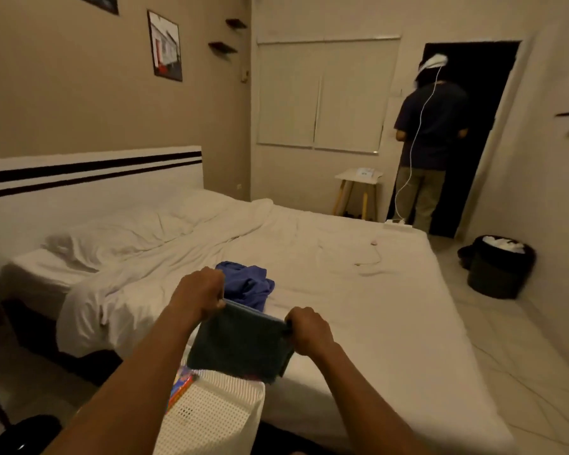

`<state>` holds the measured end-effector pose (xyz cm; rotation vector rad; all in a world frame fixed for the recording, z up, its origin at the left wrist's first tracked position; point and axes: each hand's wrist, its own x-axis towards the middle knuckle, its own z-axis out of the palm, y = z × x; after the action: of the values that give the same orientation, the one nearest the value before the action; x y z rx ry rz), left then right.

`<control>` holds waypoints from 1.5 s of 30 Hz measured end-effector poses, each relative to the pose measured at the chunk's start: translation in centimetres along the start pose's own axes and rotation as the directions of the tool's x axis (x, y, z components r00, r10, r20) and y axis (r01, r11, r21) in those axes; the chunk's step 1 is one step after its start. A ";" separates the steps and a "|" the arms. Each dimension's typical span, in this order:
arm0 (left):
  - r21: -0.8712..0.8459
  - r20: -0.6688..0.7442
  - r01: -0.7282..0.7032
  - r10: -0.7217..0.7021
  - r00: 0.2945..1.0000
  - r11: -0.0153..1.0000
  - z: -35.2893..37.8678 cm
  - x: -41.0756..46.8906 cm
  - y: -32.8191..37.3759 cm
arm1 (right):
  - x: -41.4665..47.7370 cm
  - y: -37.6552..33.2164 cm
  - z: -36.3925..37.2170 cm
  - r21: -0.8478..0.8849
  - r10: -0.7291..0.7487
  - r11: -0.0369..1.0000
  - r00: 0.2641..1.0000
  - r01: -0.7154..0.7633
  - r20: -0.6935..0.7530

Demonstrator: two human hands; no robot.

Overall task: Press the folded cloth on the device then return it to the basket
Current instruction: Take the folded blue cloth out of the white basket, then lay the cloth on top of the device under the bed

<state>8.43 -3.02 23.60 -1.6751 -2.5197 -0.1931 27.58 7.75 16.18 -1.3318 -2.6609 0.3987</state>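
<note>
A dark grey folded cloth (240, 343) hangs in the air over the bed's near corner. My left hand (199, 292) grips its upper left corner and my right hand (306, 330) grips its upper right corner. Its lower edge hangs just above the white perforated basket (211, 412), which stands against the bed's near edge. Something colourful shows inside the basket at its left. No pressing device can be made out in this view.
A crumpled blue garment (248, 284) lies on the white bed (358, 290) just beyond my hands. Another person (431, 142) stands at the dark doorway. A black bin (500, 266) sits on the floor to the right, a small stool (358, 188) by the far wall.
</note>
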 end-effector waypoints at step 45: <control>-0.390 0.564 -0.227 0.427 0.707 0.892 31.8 -10.9 28.7 | -23.9 34.2 15.0 -0.020 0.483 0.865 0.822 -0.501 0.301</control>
<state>38.45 3.32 -8.25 -2.6806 -2.6246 0.0620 64.39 5.60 -8.42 -2.0909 -2.4494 0.7885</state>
